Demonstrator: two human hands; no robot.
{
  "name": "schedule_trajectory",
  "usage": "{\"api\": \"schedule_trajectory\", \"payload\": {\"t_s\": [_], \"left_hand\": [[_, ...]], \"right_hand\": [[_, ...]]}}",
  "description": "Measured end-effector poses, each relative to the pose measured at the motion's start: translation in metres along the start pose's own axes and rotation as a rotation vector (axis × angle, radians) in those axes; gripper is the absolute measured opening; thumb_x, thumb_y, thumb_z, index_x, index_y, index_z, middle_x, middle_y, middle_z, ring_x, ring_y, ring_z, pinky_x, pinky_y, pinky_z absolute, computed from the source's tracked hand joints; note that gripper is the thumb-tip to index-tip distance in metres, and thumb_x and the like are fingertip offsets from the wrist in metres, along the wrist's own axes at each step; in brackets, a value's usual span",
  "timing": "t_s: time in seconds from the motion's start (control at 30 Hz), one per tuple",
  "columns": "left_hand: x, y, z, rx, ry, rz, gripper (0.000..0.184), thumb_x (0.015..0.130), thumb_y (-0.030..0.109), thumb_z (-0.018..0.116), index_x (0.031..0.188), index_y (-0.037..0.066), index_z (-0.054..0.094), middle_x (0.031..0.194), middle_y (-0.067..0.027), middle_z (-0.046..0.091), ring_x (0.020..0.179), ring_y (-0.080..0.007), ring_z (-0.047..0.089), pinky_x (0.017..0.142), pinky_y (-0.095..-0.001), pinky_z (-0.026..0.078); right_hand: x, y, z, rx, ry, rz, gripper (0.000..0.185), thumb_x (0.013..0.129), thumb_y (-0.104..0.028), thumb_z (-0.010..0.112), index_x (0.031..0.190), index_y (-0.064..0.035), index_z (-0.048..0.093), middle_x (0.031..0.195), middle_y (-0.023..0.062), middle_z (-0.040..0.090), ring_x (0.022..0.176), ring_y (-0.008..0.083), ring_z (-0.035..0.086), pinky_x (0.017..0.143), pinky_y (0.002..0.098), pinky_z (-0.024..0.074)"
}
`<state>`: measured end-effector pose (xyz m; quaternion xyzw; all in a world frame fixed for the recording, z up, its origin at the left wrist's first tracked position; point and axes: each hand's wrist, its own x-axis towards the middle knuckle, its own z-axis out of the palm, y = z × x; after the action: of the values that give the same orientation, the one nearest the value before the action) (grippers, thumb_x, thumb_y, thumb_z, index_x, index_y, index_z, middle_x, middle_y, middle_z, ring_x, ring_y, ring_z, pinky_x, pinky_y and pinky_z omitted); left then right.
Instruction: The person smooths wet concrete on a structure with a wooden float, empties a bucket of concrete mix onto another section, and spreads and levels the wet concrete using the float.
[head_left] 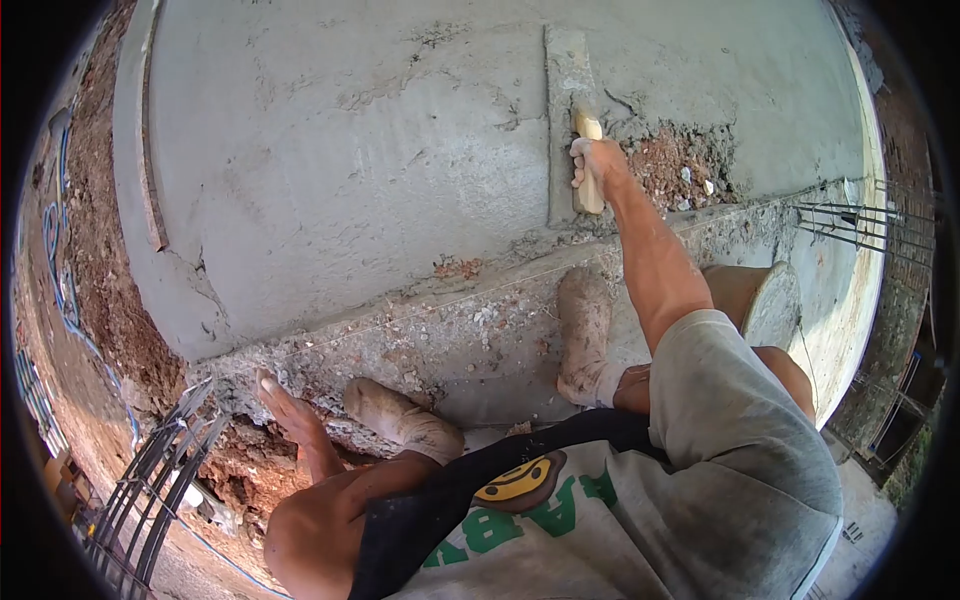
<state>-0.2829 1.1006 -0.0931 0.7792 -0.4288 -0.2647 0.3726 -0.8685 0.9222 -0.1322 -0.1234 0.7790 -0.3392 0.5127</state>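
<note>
My right hand (592,165) is wrapped round the pale wooden handle of a long, flat float (562,130), which lies against the grey wet cement surface (350,150). Just right of the float is a rough patch of reddish gravel (675,165) with a few white stones. My left hand (280,398) is at the lower left, near the broken edge of the cement and beside my left foot; its fingers are stretched out and it holds nothing.
Bundled rebar (150,490) rises at the lower left, and more bars (850,225) stick out at the right. A bucket (775,305) stands beside my right leg. A thin strip (148,150) lies at the left. A string runs along the cement edge.
</note>
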Motion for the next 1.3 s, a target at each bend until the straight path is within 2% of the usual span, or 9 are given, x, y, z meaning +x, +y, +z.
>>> {"api": "schedule_trajectory", "payload": {"t_s": [0.17, 0.2, 0.3, 0.47, 0.5, 0.53, 0.77, 1.0, 1.3], "left_hand": [[0.005, 0.025, 0.008, 0.015, 0.011, -0.033, 0.058, 0.104, 0.039, 0.033, 0.136, -0.008, 0.037, 0.135, -0.0263, 0.044, 0.126, -0.0330, 0.044, 0.109, -0.0413, 0.032], [0.007, 0.030, 0.011, 0.012, 0.010, -0.029, 0.058, 0.104, 0.039, 0.033, 0.136, -0.008, 0.038, 0.135, -0.0262, 0.044, 0.126, -0.0330, 0.044, 0.109, -0.0413, 0.032], [0.024, -0.002, -0.004, -0.016, 0.026, 0.080, 0.052, 0.104, 0.033, 0.031, 0.133, -0.008, 0.042, 0.132, -0.0248, 0.047, 0.122, -0.0319, 0.048, 0.107, -0.0410, 0.034], [0.030, -0.003, -0.007, 0.095, 0.005, 0.062, 0.048, 0.104, 0.027, 0.029, 0.134, -0.008, 0.043, 0.134, -0.0251, 0.047, 0.121, -0.0323, 0.050, 0.107, -0.0419, 0.034], [0.030, -0.010, -0.009, 0.109, -0.010, 0.066, 0.050, 0.104, 0.030, 0.030, 0.134, -0.009, 0.042, 0.133, -0.0256, 0.047, 0.122, -0.0324, 0.049, 0.107, -0.0419, 0.034], [0.031, -0.018, -0.012, 0.122, -0.024, 0.074, 0.052, 0.104, 0.032, 0.030, 0.133, -0.009, 0.042, 0.133, -0.0261, 0.047, 0.123, -0.0325, 0.048, 0.107, -0.0419, 0.034], [0.026, 0.011, -0.003, 0.036, -0.025, -0.050, 0.056, 0.104, 0.036, 0.032, 0.135, -0.009, 0.040, 0.136, -0.0246, 0.046, 0.125, -0.0312, 0.047, 0.108, -0.0412, 0.032], [0.044, 0.047, 0.021, 0.023, -0.048, -0.001, 0.057, 0.104, 0.038, 0.031, 0.136, -0.008, 0.039, 0.137, -0.0246, 0.043, 0.127, -0.0310, 0.044, 0.109, -0.0410, 0.032], [0.043, 0.031, 0.012, -0.013, -0.001, -0.008, 0.055, 0.104, 0.035, 0.031, 0.138, -0.008, 0.036, 0.139, -0.0248, 0.042, 0.131, -0.0309, 0.041, 0.111, -0.0401, 0.030]], "right_hand": [[-0.042, 0.007, 0.114, -0.032, -0.152, -0.058, 0.013, 0.074, -0.006, 0.062, 0.076, 0.0048, 0.056, 0.060, 0.0076, 0.052, 0.041, 0.0188, 0.049, 0.038, 0.0356, 0.0458], [-0.052, 0.006, 0.140, -0.058, -0.181, -0.058, 0.024, 0.074, -0.005, 0.060, 0.094, 0.0073, 0.056, 0.063, 0.0112, 0.056, 0.043, 0.0217, 0.056, 0.040, 0.0360, 0.0469], [-0.074, 0.001, 0.194, -0.229, -0.334, -0.081, 0.033, 0.076, -0.011, 0.061, 0.104, 0.0063, 0.057, 0.070, 0.0119, 0.062, 0.048, 0.0230, 0.060, 0.045, 0.0362, 0.0492], [-0.061, -0.032, 0.145, -0.365, -0.165, -0.272, 0.039, 0.074, -0.017, 0.062, 0.109, -0.0027, 0.064, 0.074, 0.0124, 0.066, 0.056, 0.0209, 0.064, 0.059, 0.0342, 0.0526], [-0.056, -0.044, 0.119, -0.341, -0.096, -0.243, 0.025, 0.074, -0.012, 0.062, 0.097, 0.0000, 0.062, 0.063, 0.0050, 0.056, 0.047, 0.0151, 0.053, 0.048, 0.0313, 0.0463], [-0.053, -0.054, 0.088, -0.414, -0.031, -0.254, 0.022, 0.074, -0.011, 0.062, 0.092, 0.0006, 0.061, 0.061, 0.0043, 0.054, 0.046, 0.0143, 0.050, 0.045, 0.0304, 0.0442], [0.009, -0.037, -0.082, -0.287, 0.243, -0.111, 0.012, 0.071, -0.009, 0.063, 0.073, 0.0017, 0.059, 0.059, 0.0073, 0.054, 0.043, 0.0189, 0.052, 0.040, 0.0342, 0.0441], [0.002, 0.003, -0.032, -0.216, 0.103, -0.020, 0.013, 0.072, -0.010, 0.063, 0.073, 0.0023, 0.059, 0.059, 0.0082, 0.054, 0.043, 0.0192, 0.051, 0.040, 0.0352, 0.0445], [-0.041, 0.009, 0.057, -0.126, -0.022, 0.029, 0.009, 0.073, -0.006, 0.061, 0.073, 0.0021, 0.057, 0.059, 0.0080, 0.052, 0.042, 0.0194, 0.049, 0.042, 0.0370, 0.0463]]}}
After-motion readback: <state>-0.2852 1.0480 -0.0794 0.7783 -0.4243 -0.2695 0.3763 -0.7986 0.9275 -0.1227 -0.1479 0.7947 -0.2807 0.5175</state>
